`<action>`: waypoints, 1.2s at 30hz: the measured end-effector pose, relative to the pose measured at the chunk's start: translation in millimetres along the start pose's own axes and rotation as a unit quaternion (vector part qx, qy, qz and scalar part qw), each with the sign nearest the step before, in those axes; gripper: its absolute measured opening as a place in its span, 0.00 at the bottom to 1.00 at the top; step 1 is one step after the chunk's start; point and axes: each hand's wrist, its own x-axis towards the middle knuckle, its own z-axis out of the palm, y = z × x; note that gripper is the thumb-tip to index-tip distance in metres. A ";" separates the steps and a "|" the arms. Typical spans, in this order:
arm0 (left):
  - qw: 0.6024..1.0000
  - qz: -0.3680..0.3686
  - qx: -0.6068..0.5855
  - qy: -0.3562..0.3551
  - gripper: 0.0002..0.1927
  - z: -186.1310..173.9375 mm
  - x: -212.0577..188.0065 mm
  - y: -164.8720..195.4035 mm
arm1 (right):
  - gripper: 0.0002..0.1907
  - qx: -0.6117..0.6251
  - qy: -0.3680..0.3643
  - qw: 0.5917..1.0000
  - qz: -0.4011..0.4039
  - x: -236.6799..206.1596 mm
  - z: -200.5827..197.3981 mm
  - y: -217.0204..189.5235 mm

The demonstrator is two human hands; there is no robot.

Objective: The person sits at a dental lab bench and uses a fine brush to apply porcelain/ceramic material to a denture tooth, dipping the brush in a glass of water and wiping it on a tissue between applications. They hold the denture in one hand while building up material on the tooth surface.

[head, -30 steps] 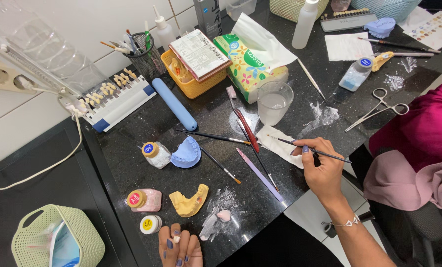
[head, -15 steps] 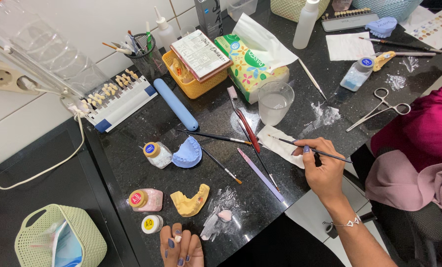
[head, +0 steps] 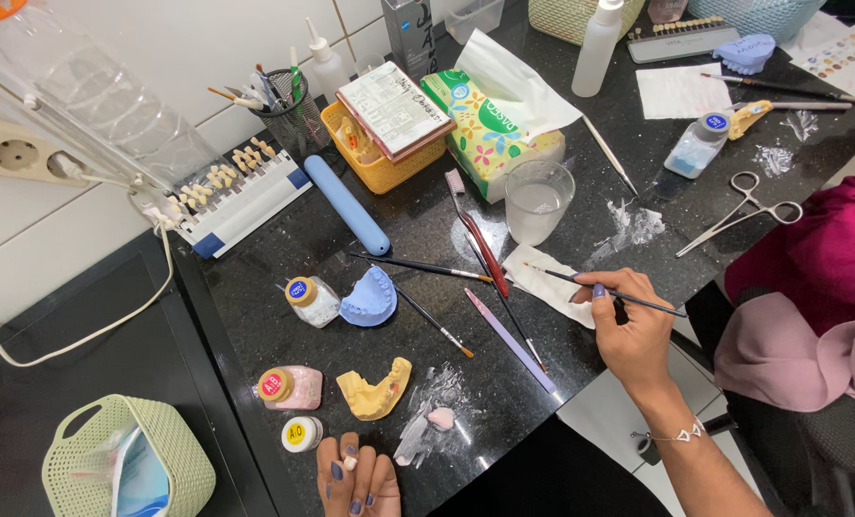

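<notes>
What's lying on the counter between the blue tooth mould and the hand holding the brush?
In the head view, between the blue mould and the right hand lie a thin dark brush, a lilac tool and a white paper scrap.

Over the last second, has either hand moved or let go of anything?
Almost nothing changed. The right hand still holds the thin brush with its tip over the white paper, in the same spot. The left hand stays at the near edge of the table, pinching a small white piece; its fingers shifted only slightly. The yellow cast and blue cast have not moved.
</notes>
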 end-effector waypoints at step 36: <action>0.998 0.063 0.008 0.030 0.15 7.7 -0.1 -9.8 | 0.09 0.049 0.004 0.998 0.030 -6.0 -0.9 3.7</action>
